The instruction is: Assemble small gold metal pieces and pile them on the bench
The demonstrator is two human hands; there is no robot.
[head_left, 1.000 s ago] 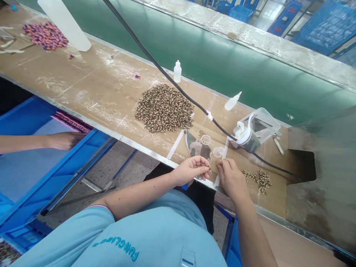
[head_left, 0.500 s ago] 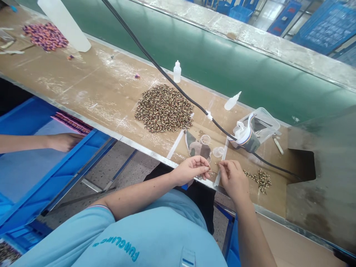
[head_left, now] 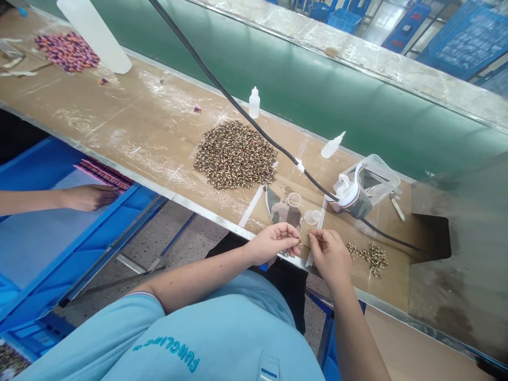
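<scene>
My left hand [head_left: 274,242] is at the table's near edge, thumb and fingers pinched on a small brown-and-gold piece [head_left: 299,241]. Facing it, a short gap away, my right hand [head_left: 330,258] has thumb and forefinger pressed together; whatever they hold is too small to make out. Beyond both hands lie a camouflage-patterned cloth [head_left: 280,210], a small clear cup [head_left: 293,199] and a clear round lid [head_left: 311,217]. Right of my right hand is a small heap of similar pieces [head_left: 375,257]. A much larger pile [head_left: 235,156] spreads out farther back to the left.
Two white dropper bottles, one upright [head_left: 254,102] and one lying [head_left: 333,145], stand near the green wall. A black cable [head_left: 222,90] crosses above the table to a clear tub [head_left: 391,177]. Another person's hand [head_left: 89,197] reaches over a blue crate [head_left: 51,270] at left.
My right hand has shifted slightly left, closer to my left hand, which stays nearly still. The other person's hand at left has moved slightly up and left.
</scene>
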